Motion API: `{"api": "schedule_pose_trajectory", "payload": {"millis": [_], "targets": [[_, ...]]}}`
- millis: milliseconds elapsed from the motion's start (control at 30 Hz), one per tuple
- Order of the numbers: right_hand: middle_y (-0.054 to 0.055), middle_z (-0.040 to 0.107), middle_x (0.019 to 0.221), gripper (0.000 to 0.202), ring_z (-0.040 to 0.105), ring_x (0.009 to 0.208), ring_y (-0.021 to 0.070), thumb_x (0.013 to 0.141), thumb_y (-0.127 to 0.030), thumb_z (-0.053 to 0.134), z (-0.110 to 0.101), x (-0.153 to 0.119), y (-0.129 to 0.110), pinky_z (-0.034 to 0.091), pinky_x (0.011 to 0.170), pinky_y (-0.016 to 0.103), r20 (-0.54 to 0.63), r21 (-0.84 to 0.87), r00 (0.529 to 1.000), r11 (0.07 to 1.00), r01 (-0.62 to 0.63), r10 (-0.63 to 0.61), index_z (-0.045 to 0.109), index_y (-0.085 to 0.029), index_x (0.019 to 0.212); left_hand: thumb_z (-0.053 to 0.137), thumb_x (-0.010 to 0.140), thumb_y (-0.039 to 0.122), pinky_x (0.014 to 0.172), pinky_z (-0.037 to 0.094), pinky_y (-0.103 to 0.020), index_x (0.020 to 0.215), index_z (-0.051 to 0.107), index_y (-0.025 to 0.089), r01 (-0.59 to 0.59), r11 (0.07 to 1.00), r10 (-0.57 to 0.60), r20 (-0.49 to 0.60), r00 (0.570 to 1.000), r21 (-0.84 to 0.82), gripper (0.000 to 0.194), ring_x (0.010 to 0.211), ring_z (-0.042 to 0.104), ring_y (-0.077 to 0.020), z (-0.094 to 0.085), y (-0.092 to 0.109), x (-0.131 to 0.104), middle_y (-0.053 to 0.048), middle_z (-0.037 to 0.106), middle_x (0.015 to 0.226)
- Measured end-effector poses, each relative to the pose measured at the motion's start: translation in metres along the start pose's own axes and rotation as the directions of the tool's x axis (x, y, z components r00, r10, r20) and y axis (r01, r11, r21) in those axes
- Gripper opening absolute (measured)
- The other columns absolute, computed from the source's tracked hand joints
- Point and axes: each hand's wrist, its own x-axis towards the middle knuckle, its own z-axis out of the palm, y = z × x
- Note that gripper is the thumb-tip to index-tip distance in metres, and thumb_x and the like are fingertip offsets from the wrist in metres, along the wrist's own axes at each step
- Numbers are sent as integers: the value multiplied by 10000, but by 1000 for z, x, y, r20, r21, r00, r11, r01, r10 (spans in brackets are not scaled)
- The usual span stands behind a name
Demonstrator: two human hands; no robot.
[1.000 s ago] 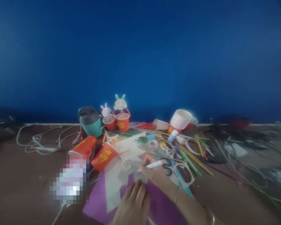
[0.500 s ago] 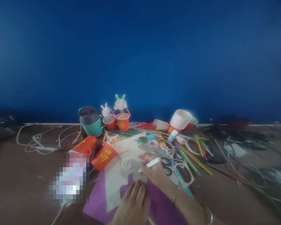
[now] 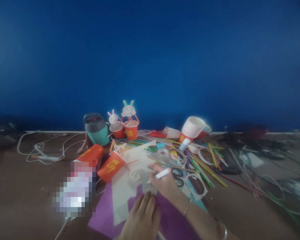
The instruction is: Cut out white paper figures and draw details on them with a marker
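My right hand [image 3: 163, 183] grips a white marker [image 3: 163, 173] with an orange end, its tip pointing down at a small pale paper piece [image 3: 150, 189]. Flat over the near edge of that piece lies my left hand [image 3: 143, 216], fingers stretched forward. Any marks on the piece are too blurred to read. Purple paper [image 3: 175, 216] and a larger white sheet [image 3: 121, 196] spread beneath the hands. Just right of the right hand are the dark round handles of scissors [image 3: 179, 177], beside a white paper cutout [image 3: 205, 192] with a large hole.
Orange-red paper cups [image 3: 112, 165] lie at left, near a phone-like pixelated object [image 3: 76, 190]. Behind stand a teal jug [image 3: 97, 131], a rabbit-topped cup [image 3: 131, 130] and stacked cups [image 3: 193, 126]. Tape [image 3: 163, 152] and colored sticks [image 3: 202, 166] litter the right, cables [image 3: 43, 150] the far left.
The marker's orange end has dipped very slightly toward the left. Both hands and everything around them look unmoved.
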Motion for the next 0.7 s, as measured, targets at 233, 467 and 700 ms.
{"api": "schedule_pose_trajectory", "payload": {"millis": [233, 467, 700], "targets": [[-43, 514, 560, 139, 552, 597, 145, 773, -280, 537, 1, 1, 0, 439, 588, 240, -91, 31, 996, 999, -13, 16, 547, -203, 658, 418, 947, 312, 954, 400, -341, 1101, 603, 182, 12, 1000, -12, -21, 1000, -9, 273, 1141, 517, -229, 3, 1, -1, -75, 612, 1176], [-45, 503, 540, 148, 546, 644, 158, 741, -274, 556, 1, 1, 0, 435, 653, 258, -36, 4, 999, 1000, 21, -20, 509, -218, 613, 429, 940, 300, 955, 404, -354, 1125, 599, 174, 8, 1000, -8, 4, 1000, -23, 281, 1158, 502, -242, 6, 1, -3, -91, 607, 1177], [-71, 458, 485, 177, 490, 585, 136, 746, -277, 558, 1, 1, -3, 436, 724, 281, 7, -4, 1000, 1000, 23, -23, 474, -222, 601, 402, 952, 308, 926, 415, -338, 1074, 609, 170, 17, 1000, -17, -59, 998, -4, 277, 1088, 561, -229, 0, 0, 2, -74, 644, 1124]]}}
